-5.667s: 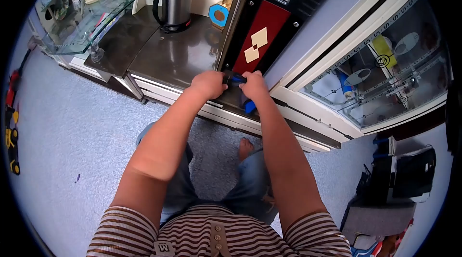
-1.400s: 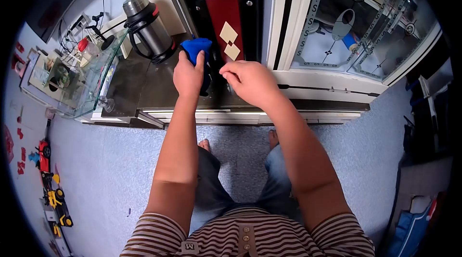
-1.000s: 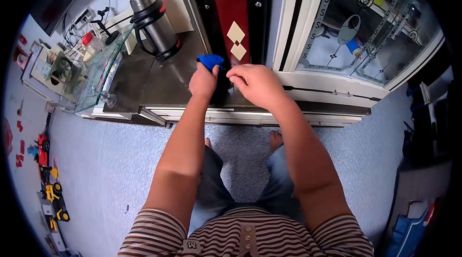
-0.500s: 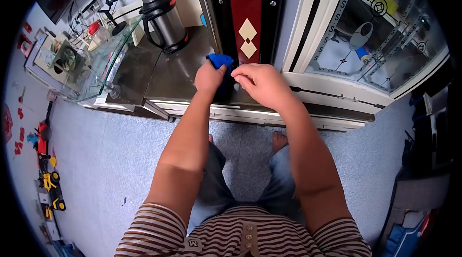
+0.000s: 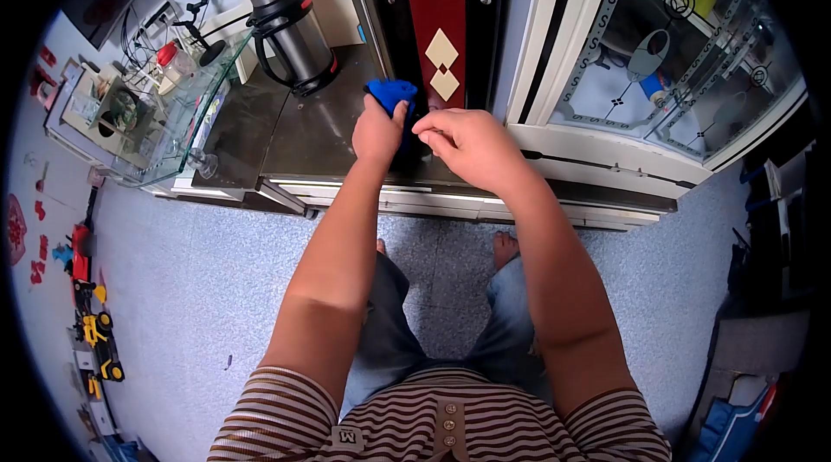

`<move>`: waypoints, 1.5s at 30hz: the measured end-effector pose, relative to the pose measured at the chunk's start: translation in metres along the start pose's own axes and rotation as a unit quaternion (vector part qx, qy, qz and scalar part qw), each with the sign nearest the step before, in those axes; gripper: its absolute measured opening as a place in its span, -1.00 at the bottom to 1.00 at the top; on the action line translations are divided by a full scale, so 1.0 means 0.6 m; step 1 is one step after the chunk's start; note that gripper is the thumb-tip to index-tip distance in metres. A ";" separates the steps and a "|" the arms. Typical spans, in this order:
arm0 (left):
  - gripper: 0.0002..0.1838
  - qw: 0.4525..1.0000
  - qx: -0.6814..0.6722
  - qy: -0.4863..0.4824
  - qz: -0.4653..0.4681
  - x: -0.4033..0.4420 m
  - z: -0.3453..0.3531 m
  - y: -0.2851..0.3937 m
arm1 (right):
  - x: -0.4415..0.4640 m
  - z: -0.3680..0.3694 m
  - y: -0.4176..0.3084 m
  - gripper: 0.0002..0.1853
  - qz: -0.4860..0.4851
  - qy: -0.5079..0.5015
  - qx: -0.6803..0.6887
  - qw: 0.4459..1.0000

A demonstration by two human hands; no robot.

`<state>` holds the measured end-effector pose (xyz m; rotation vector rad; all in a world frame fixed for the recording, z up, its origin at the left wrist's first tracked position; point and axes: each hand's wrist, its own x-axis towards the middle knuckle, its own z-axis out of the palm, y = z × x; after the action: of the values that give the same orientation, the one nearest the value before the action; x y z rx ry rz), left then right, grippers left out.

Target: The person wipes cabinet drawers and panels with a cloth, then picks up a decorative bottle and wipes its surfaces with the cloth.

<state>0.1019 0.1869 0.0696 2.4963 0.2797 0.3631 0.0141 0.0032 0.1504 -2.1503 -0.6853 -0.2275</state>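
Note:
My left hand (image 5: 377,131) is closed around a soft-looking blue thing (image 5: 395,91), thumb along its near side. It bunches up bright blue above the fingers and hangs darker below, between my hands; its exact kind is unclear. Just to the right, my right hand (image 5: 459,140) has thumb and fingertips pinched together beside the dark part. Whatever the pinch holds is too small or hidden to make out. Both hands are above the front edge of the dark countertop (image 5: 316,137).
A steel thermos jug (image 5: 299,38) stands at the back left of the counter, beside a glass shelf (image 5: 195,116). Behind my hands rises a black panel with a red strip (image 5: 439,7). A glass-doored cabinet (image 5: 645,51) is on the right. Toy vehicles (image 5: 99,336) line the left wall.
The left hand has tilted slightly, and the blue thing's top now reaches higher and looks fuller. My right hand stays pinched in nearly the same place. The view has shifted a little.

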 end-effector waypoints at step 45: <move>-0.34 0.999 -0.024 0.002 0.039 -0.003 -0.011 0.000 | 0.093 0.128 0.124 -0.58 0.168 -0.072 -0.082 0.980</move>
<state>0.0981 0.1898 0.0747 2.4641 0.1744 0.4024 0.0956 0.0483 0.0736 -2.4175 -0.3813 0.0556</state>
